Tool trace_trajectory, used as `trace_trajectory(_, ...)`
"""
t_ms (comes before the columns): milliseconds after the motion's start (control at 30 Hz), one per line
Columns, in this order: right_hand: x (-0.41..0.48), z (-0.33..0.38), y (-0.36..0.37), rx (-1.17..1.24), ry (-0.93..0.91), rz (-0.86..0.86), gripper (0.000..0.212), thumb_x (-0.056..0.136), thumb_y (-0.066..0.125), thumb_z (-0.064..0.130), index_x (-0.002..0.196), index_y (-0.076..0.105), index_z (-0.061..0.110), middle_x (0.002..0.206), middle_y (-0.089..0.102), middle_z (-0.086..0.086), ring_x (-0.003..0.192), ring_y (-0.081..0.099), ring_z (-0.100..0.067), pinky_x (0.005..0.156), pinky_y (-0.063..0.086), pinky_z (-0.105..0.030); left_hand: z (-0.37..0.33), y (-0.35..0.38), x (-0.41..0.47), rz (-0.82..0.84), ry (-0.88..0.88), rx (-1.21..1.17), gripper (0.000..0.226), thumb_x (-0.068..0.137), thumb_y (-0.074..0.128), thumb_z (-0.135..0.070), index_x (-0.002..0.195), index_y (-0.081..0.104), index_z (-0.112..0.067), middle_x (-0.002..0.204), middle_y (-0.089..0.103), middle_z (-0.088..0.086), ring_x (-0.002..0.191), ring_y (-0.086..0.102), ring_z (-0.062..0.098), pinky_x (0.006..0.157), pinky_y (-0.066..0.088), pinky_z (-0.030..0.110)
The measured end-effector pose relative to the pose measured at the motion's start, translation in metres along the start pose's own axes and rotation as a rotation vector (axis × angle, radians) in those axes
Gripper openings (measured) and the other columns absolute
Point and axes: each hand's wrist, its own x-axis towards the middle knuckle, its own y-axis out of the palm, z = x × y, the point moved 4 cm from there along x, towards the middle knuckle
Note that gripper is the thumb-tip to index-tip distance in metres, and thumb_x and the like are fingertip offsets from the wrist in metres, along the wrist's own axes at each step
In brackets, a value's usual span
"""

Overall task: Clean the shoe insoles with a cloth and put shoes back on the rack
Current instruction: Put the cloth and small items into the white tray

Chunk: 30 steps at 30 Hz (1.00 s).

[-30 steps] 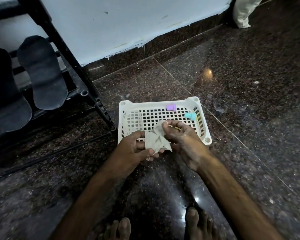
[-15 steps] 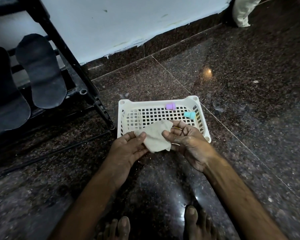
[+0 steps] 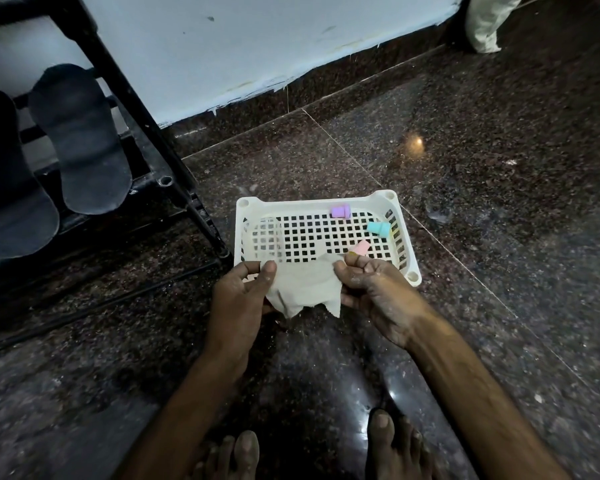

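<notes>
- Head view, compared with half a second ago: the cloth [image 3: 305, 289], then only half unfolded, is now stretched flat between the two hands, and the hands have drawn further apart.
- Left hand [image 3: 243, 292]: thumb and curled fingers pinch the cloth's left edge.
- Right hand [image 3: 371, 289]: thumb and curled fingers pinch the cloth's right edge.
- Cloth position: held over the near rim of the basket, with its lower corners hanging towards the floor [image 3: 482, 254].
- Basket [image 3: 309, 203]: white plastic with a grid bottom, flat on the floor just right of the rack's foot.
- Basket contents: a purple piece [image 3: 341, 212] at the far wall, a teal piece [image 3: 378, 228] near the right wall, and a pink piece [image 3: 361, 247] just beyond the right fingertips. The pink piece was covered by the right hand earlier.
- Rack [image 3: 146, 133]: black, at left; a dark insole [image 3: 80, 140] and a second insole [image 3: 11, 188] lean on its bars, unmoved.
- Bare feet [image 3: 392, 445] at the bottom edge.
</notes>
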Motion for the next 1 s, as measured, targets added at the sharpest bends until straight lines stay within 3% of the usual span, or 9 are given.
trace_trajectory(67,0.0,0.001,-0.003,-0.061,0.016,0.002,0.016,0.09,0.066,0.011,0.104,0.064,0.004,0.102,0.074,-0.011,0.09,0.068,-0.017,0.072,0.057,-0.027,0.0,-0.004,0.002,-0.009,0.014,0.008,0.021,0.094,0.062,-0.022,0.109,0.062,-0.006,0.087,0.077,0.007,0.08,0.074,0.021,0.077,0.06,0.04)
trace_trajectory(200,-0.001,0.003,-0.001,-0.095,0.015,-0.022,0.008,0.087,0.071,0.015,0.094,0.067,0.011,0.076,0.067,0.004,0.063,0.059,-0.005,0.057,0.052,-0.021,0.001,-0.006,0.003,-0.01,0.032,0.03,0.015,0.094,0.063,-0.019,0.109,0.064,-0.02,0.096,0.076,0.008,0.091,0.073,0.027,0.078,0.06,0.045)
trace_trajectory(333,-0.002,0.007,0.005,-0.072,0.036,0.065,0.023,0.076,0.076,0.009,0.096,0.065,0.012,0.091,0.073,-0.004,0.073,0.067,-0.009,0.059,0.053,-0.023,0.0,0.002,0.001,0.101,-0.071,-0.082,0.027,0.09,0.066,-0.013,0.116,0.062,-0.009,0.096,0.075,0.007,0.072,0.069,0.018,0.059,0.06,0.033)
trace_trajectory(433,-0.004,0.02,0.007,-0.037,-0.133,0.068,0.026,0.077,0.071,-0.003,0.097,0.064,0.012,0.092,0.074,-0.004,0.076,0.068,-0.011,0.058,0.054,-0.021,-0.01,-0.001,0.001,0.078,0.043,-0.127,0.024,0.086,0.066,0.0,0.109,0.062,-0.006,0.097,0.072,0.009,0.065,0.066,0.019,0.053,0.058,0.03)
trace_trajectory(533,-0.012,0.036,0.007,-0.072,-0.408,0.146,0.016,0.078,0.066,-0.005,0.082,0.063,0.011,0.088,0.074,-0.002,0.076,0.067,-0.009,0.059,0.051,-0.019,-0.014,-0.001,0.001,0.071,0.148,-0.121,0.021,0.081,0.065,0.011,0.095,0.065,-0.005,0.101,0.071,0.015,0.082,0.071,0.027,0.059,0.061,0.032)
trace_trajectory(633,-0.013,0.034,0.007,-0.246,-0.503,0.175,0.024,0.085,0.06,-0.013,0.072,0.063,0.006,0.1,0.074,-0.013,0.093,0.067,-0.018,0.07,0.051,-0.023,-0.007,0.0,0.0,0.07,0.131,-0.093,0.021,0.081,0.062,0.018,0.088,0.063,-0.002,0.102,0.069,0.021,0.09,0.069,0.036,0.066,0.062,0.034)
trace_trajectory(767,-0.004,0.022,0.003,-0.289,-0.462,0.093,0.021,0.089,0.058,-0.011,0.075,0.062,0.005,0.097,0.074,-0.01,0.093,0.066,-0.018,0.075,0.051,-0.028,-0.001,0.0,0.001,0.116,0.134,-0.008,0.029,0.082,0.055,0.021,0.076,0.057,-0.008,0.093,0.071,0.005,0.089,0.072,0.023,0.066,0.061,0.035)
trace_trajectory(933,0.002,0.011,0.001,-0.059,-0.235,0.032,0.024,0.096,0.048,-0.007,0.089,0.063,0.01,0.085,0.068,0.002,0.08,0.061,-0.013,0.083,0.057,-0.032,-0.003,0.0,0.001,0.138,0.153,0.013,0.03,0.086,0.049,0.02,0.077,0.054,-0.009,0.093,0.07,0.003,0.092,0.072,0.021,0.065,0.06,0.036)
trace_trajectory(1000,0.001,0.007,0.006,0.019,-0.155,0.074,0.016,0.098,0.049,0.003,0.098,0.063,0.011,0.092,0.063,-0.003,0.079,0.061,-0.015,0.085,0.057,-0.035,-0.004,0.001,0.0,0.162,0.128,-0.013,0.028,0.088,0.05,0.018,0.077,0.053,-0.009,0.095,0.071,0.004,0.094,0.072,0.027,0.068,0.06,0.042)
